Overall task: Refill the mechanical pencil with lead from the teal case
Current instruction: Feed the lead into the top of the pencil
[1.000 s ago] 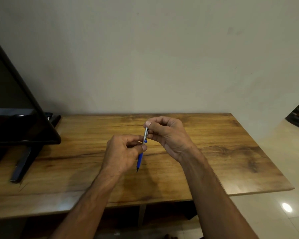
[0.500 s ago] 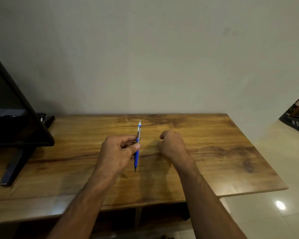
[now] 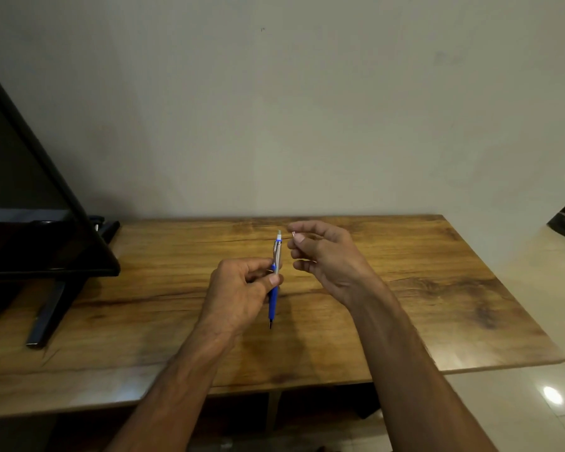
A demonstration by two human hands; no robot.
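My right hand (image 3: 327, 259) has risen off the wooden table (image 3: 437, 288), fingers loosely apart, empty, just beside the mechanical pencil's (image 3: 275, 278) top. My left hand (image 3: 242, 288) pinches it upright, eraser exposed. No teal case visible.

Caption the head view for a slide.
Left hand holds blue mechanical pencil upright over wooden table; right hand beside its cap.
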